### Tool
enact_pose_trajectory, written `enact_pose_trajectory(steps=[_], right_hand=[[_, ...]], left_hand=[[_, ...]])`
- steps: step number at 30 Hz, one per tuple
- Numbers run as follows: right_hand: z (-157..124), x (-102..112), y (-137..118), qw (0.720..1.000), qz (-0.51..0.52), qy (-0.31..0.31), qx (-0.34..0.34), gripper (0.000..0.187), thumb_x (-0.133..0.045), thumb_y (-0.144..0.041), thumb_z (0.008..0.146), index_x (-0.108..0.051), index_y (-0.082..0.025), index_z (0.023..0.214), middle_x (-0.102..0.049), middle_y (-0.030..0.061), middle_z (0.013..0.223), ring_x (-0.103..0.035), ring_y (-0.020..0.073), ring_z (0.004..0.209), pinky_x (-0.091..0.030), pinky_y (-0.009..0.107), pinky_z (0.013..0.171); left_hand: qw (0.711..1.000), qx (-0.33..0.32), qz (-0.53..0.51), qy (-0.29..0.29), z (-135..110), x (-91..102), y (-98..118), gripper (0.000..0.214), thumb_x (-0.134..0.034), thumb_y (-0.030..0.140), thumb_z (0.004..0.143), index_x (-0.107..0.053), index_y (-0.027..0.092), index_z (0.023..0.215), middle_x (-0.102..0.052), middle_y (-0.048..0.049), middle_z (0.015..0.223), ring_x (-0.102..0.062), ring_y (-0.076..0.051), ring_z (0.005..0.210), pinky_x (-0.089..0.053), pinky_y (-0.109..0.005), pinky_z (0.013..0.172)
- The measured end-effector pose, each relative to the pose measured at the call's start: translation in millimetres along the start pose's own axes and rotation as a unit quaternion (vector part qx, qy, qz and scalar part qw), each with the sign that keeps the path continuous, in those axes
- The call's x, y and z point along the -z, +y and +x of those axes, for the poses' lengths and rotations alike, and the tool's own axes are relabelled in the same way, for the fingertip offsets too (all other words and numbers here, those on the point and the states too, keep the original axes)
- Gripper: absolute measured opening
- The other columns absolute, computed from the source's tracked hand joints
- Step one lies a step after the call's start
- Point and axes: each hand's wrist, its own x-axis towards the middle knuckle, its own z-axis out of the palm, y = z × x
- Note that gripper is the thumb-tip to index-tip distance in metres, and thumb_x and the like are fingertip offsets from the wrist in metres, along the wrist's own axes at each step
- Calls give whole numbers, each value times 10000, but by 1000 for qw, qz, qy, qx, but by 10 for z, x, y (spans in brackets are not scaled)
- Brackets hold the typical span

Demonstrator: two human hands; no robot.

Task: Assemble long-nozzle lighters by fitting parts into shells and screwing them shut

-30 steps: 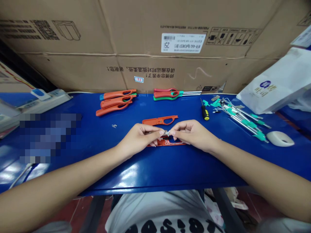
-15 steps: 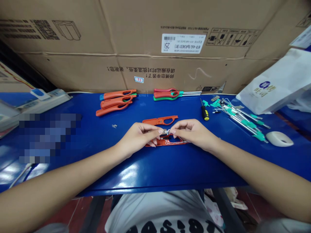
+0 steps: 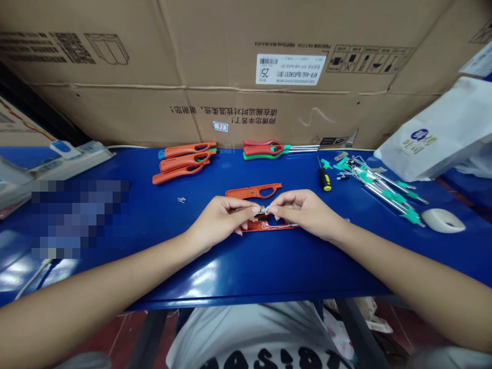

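Between my fingertips, just above the table, is a small metallic and whitish part (image 3: pixel 263 209), too small to name. My left hand (image 3: pixel 226 218) pinches its left side with thumb and forefinger. At its right end, the thumb and forefinger of my right hand (image 3: pixel 303 210) are pressed together, on a thin white wire or a small tip. Under the hands lies an orange lighter shell half (image 3: pixel 265 226) with white wire in it, partly covered by my fingers. Behind it rests another orange shell half (image 3: pixel 246 192), inner side up.
Orange lighter shells (image 3: pixel 184 163) are stacked at the back left, red and green lighters (image 3: pixel 265 149) at back centre. A screwdriver (image 3: pixel 325 177), metal lighter tubes with green parts (image 3: pixel 384 189) and a white oval object (image 3: pixel 443 220) lie right. Tiny screws (image 3: pixel 181 200) lie left.
My left hand has shifted very slightly to the right, closer to my right hand. Both hands keep their pinch on the small part; the things on the table stay put.
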Motion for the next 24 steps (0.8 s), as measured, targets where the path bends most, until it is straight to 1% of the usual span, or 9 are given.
enact_pose_trajectory(steps=[7,10,14,16,19,21,24], right_hand=[[-4,2,-6,1000,-2,-7,-1,387,-882,-487,637,-736,-152,766,-693,14,715,-610,123,667,-477,273,651],[-5,-13,-12,1000,2,-1,-1,365,-874,-467,648,-730,-153,766,-684,7,700,-601,115,650,-458,258,615],[-13,-42,-24,1000,1,13,0,302,-842,-419,688,-720,-158,776,-656,-16,654,-480,67,515,-362,234,501],[-20,-49,-29,1000,-3,11,8,264,-815,-401,715,-723,-161,775,-657,-16,647,-437,56,482,-344,236,485],[-27,-49,-34,1000,-7,9,15,277,-813,-425,716,-729,-166,766,-669,-8,658,-450,64,491,-351,238,488],[-26,-45,-33,1000,-11,11,12,312,-835,-455,696,-730,-167,755,-677,-4,663,-471,71,510,-358,238,497],[-19,-38,-23,1000,-16,11,8,324,-862,-454,674,-738,-164,753,-692,-2,669,-478,71,523,-361,236,512]], left_hand=[[1000,-14,12,-12,-11,-3,0,345,-773,449,828,-818,173,1030,-751,-53,736,-598,-101,559,-504,-183,476],[1000,-8,2,-2,-14,-8,17,343,-780,431,819,-818,164,1031,-744,-52,719,-590,-97,549,-504,-176,468],[1000,6,-16,-4,-19,-15,56,321,-774,389,827,-814,157,1044,-715,-30,667,-563,-80,518,-500,-162,462],[1000,9,-20,-9,-20,-17,72,309,-767,376,832,-814,153,1041,-707,-23,659,-553,-75,510,-498,-157,459],[1000,5,-15,-14,-20,-16,80,305,-765,381,830,-817,155,1027,-711,-25,672,-555,-78,516,-498,-159,455],[1000,0,-9,-17,-19,-14,77,308,-767,389,827,-817,160,1027,-721,-30,692,-561,-83,528,-497,-161,454],[1000,-7,0,-20,-18,-9,71,320,-772,407,825,-818,166,1031,-739,-39,726,-569,-86,540,-504,-166,463]])
